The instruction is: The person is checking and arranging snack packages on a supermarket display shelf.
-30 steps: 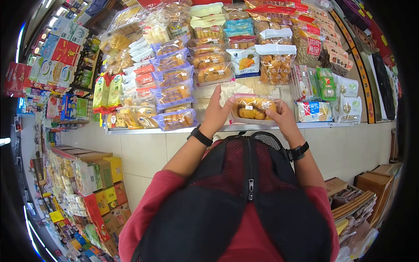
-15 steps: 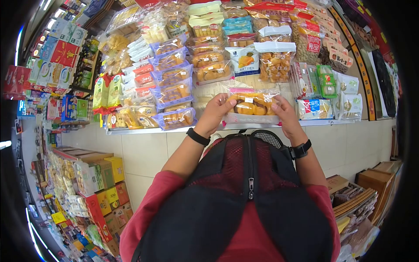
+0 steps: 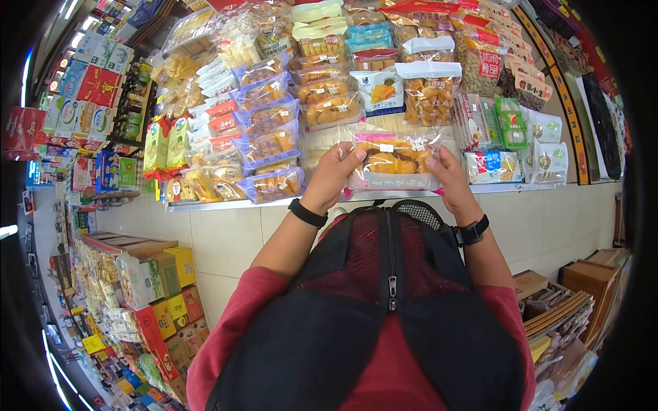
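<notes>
A clear packet of golden-brown pastries (image 3: 392, 163), with pink edges and a small white label, is held level over the display's front edge. My left hand (image 3: 336, 171) grips its left end, thumb on top. At its right end, my right hand (image 3: 451, 179) has its fingers closed round the wrapper. Behind the packet stand a white and blue pouch (image 3: 381, 92) and a clear bag of brown snacks (image 3: 430, 96). Purple-edged pastry packs (image 3: 269, 147) form a row to the left.
A white and blue packet (image 3: 493, 168) and a green packet (image 3: 510, 123) lie right of my hands. Stacked cartons (image 3: 164, 308) stand at the lower left, brown boxes (image 3: 591, 281) at the lower right. A black backpack (image 3: 384, 260) covers my chest.
The held packet has tilted so its top faces the camera more, and it has shifted slightly left. Both hands still hold its ends.
</notes>
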`<state>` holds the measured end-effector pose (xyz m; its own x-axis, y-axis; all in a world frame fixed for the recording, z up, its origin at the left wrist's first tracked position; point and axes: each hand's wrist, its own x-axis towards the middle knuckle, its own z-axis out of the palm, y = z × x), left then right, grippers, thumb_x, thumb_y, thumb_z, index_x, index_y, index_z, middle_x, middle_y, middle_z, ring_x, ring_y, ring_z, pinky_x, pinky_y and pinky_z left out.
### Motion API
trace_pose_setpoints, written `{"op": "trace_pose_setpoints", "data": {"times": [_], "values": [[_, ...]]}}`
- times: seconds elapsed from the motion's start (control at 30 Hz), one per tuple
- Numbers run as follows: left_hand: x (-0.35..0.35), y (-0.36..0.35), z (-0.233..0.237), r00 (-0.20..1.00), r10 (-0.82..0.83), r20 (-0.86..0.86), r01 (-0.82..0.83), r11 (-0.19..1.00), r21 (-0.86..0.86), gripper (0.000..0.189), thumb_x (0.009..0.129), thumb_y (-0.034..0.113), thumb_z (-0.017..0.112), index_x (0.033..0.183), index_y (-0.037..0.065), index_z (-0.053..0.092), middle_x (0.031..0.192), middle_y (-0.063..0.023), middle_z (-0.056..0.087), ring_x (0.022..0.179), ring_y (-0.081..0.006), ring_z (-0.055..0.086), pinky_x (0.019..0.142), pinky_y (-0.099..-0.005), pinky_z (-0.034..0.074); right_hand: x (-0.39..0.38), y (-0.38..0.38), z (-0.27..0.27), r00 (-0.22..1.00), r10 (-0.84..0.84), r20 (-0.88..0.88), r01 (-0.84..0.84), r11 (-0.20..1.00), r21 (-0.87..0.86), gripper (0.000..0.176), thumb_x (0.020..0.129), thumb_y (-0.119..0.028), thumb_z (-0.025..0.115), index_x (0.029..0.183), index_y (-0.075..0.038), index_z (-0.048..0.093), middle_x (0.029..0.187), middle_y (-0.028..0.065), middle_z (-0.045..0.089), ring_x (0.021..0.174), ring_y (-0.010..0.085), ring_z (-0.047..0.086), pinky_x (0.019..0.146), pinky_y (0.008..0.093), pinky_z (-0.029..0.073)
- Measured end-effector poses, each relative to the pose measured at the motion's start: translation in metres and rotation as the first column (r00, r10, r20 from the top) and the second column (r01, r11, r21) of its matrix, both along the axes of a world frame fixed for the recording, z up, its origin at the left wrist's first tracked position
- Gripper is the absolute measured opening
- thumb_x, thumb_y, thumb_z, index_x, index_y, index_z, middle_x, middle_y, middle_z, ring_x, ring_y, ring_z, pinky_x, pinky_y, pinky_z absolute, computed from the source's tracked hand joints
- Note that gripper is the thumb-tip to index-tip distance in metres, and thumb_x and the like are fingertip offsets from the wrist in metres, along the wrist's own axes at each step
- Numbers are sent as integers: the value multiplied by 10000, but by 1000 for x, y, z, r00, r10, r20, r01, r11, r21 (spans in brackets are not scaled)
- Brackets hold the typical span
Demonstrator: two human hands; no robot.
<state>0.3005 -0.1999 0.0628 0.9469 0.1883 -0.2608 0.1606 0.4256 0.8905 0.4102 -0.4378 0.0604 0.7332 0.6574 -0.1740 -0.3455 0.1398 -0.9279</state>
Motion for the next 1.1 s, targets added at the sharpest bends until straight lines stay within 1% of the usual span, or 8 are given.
{"op": "trace_pose_setpoints", "data": {"times": [0.33,0.53,0.6,0.63,0.7,0.97,1.03,1.1], "values": [[-1,0,-2,999,-41,0,41,998,-57,359,956,284,595,1170,-4,563,1065,-54,632,957,-105,583,874,-264,470,1,-1,0,999,-30,-17,29,999,-30,546,936,-162,603,1380,54,369,1204,149,594,1067,138,568,937,269,443],[0,-1,-1,988,123,-88,-110,983,144,634,898,310,664,1358,-39,404,1286,-186,527,1196,-216,498,1025,-327,374,2,-2,-2,999,-28,40,32,992,-118,554,918,-145,626,1384,30,382,1185,141,605,1044,137,572,913,261,445],[2,3,-6,976,136,171,-218,528,821,753,845,313,693,1401,-48,336,1353,-251,458,1283,-333,426,1080,-392,322,0,-2,-4,998,-11,58,21,986,-167,562,912,-144,634,1387,23,384,1179,135,609,1038,137,572,901,264,449],[2,4,2,975,139,171,-219,526,822,753,845,313,693,1401,-48,336,1353,-251,458,1283,-333,426,1080,-392,322,-1,-1,-7,992,2,125,23,980,-198,566,903,-147,644,1385,14,395,1172,129,613,1031,136,573,887,269,455],[2,9,20,962,-257,86,-48,151,987,792,804,306,703,1411,-30,322,1351,-266,453,1285,-406,398,1088,-433,312,-2,3,-13,981,26,192,18,974,-225,570,894,-150,654,1383,5,407,1165,124,616,1024,135,573,873,274,460],[31,14,17,758,-585,-287,381,41,924,739,764,342,731,1356,27,420,1136,-214,607,1056,-375,575,917,-434,448,-7,12,-14,905,259,338,-102,902,-419,682,834,-215,698,1408,-9,392,1233,154,585,1106,220,564,951,330,434],[36,16,13,774,-582,-250,346,57,937,636,762,319,721,1288,47,489,1056,-194,638,988,-364,606,851,-440,477,-5,12,-27,894,243,376,-84,916,-392,706,834,-219,696,1425,-15,369,1284,172,552,1164,243,537,986,341,412],[46,23,11,783,-509,-358,356,-105,928,529,770,298,701,1214,59,539,1020,-196,642,960,-367,614,814,-450,487,-4,7,-36,884,222,412,-64,930,-363,730,834,-224,695,1442,-22,345,1335,190,520,1223,267,510,1021,352,391]]}}
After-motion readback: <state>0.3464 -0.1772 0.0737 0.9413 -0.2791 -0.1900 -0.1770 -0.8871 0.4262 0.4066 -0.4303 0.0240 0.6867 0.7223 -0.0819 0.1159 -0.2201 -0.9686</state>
